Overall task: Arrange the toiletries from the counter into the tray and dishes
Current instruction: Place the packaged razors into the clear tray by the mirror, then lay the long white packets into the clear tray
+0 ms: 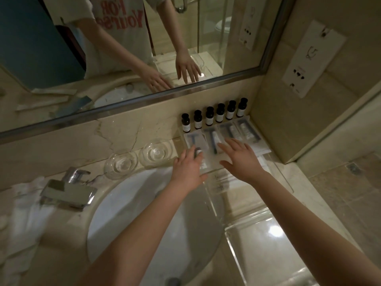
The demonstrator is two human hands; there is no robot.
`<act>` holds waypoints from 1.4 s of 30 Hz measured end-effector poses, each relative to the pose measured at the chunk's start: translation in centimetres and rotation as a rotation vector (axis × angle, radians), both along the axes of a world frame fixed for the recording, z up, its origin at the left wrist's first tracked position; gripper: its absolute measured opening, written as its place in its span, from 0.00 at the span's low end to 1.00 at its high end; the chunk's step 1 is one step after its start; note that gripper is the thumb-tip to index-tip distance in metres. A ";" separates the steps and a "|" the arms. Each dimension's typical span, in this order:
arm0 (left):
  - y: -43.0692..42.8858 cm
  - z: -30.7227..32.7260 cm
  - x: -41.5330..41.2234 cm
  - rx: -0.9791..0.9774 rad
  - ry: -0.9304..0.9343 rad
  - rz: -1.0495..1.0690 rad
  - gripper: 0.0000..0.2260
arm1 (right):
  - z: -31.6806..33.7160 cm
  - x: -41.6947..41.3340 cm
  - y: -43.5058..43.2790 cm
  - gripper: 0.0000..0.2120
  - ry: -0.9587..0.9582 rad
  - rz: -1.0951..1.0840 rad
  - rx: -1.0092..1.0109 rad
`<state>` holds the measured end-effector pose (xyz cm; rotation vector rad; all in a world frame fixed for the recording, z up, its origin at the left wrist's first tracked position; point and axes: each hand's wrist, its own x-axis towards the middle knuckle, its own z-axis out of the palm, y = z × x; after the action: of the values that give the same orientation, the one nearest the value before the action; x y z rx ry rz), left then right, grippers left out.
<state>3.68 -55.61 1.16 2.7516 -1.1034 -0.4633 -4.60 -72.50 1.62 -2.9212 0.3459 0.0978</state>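
Both hands lie flat, fingers spread, gripping nothing: the left hand (188, 164) presses the near end of a thin clear-plastic sachet with a dark T-shaped razor inside (194, 142), the right hand (240, 156) covers the neighbouring packets (233, 129). These sit in the clear acrylic tray (282, 174), a row of small dark bottles with white labels (214, 115) behind them. Such sachets look light, limp and slick (best pinched at an edge). Two round glass dishes (121, 163) stand empty, left of the tray
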 end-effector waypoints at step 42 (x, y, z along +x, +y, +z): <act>55.7 -4.9 -9.6 0.249 0.194 0.661 0.15 | -5.4 -5.2 53.7 0.26 0.348 1.005 -0.091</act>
<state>-5.88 0.06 -3.73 2.9630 -0.0658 -0.7739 -9.84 -18.83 -3.75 -2.8307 -1.1085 0.7340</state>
